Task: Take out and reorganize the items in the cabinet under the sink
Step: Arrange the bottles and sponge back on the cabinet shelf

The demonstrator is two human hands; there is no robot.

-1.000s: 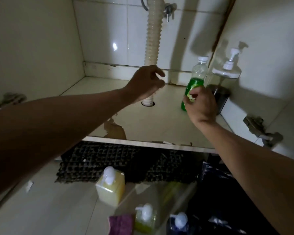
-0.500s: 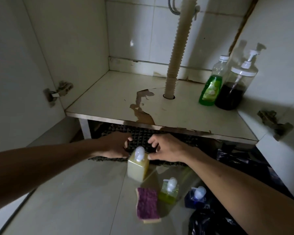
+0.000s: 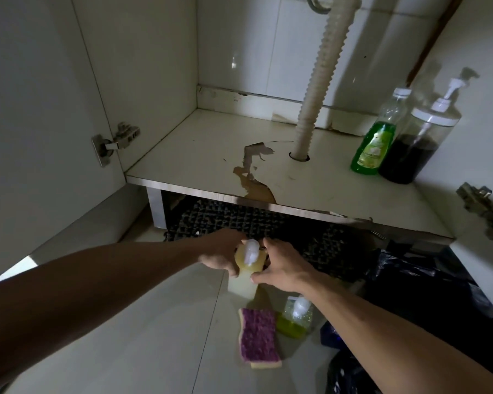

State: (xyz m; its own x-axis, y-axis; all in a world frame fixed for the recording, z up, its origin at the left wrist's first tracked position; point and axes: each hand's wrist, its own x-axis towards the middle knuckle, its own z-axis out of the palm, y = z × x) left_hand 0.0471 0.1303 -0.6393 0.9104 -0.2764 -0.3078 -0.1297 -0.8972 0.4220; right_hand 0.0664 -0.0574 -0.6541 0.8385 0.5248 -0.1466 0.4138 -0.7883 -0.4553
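Both hands clasped the pale yellow pump bottle (image 3: 246, 268), the left hand (image 3: 221, 255) wrapped round its far side and the right hand (image 3: 282, 267) curled against its near side, thumb low on the body. It stood on the floor tiles (image 3: 140, 322) just in front of the cabinet, between the dark woven mat (image 3: 268, 223) and a purple sponge (image 3: 258, 338). A smaller green pump bottle (image 3: 293, 318) sat beside the sponge, by black plastic bags (image 3: 427, 302). The step looked like restocking: a green dish-soap bottle (image 3: 373, 149) and a dark-filled dispenser (image 3: 413, 149) stood touching in the shelf's right rear corner. Next, a level lift over the peeling front edge onto the cabinet shelf (image 3: 211, 166), clear of the corrugated drain hose (image 3: 319, 81), seemed needed. The room was dim, with tiled walls.
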